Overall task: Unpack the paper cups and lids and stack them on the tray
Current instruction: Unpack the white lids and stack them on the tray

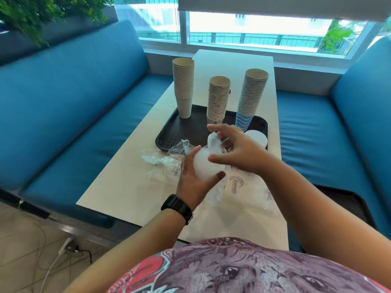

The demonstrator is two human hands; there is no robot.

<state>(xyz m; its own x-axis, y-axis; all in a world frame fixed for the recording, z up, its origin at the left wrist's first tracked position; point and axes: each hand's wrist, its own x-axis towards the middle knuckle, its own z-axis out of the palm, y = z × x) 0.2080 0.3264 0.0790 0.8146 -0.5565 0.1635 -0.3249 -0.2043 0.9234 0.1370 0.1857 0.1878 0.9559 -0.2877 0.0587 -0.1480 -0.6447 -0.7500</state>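
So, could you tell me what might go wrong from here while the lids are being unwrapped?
1. The left hand grips the lids from one side while the right hand pulls at the plastic wrap; a hard tug could spill them.
2. The tall blue striped cup stack stands just beyond the right hand, so a jerk might topple it.
3. The loose plastic bags on the table could slide off its edge.

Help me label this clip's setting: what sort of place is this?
Probably a cafe or canteen booth: blue bench seats flank a narrow white table by a window, with paper cup stacks on a black serving tray.
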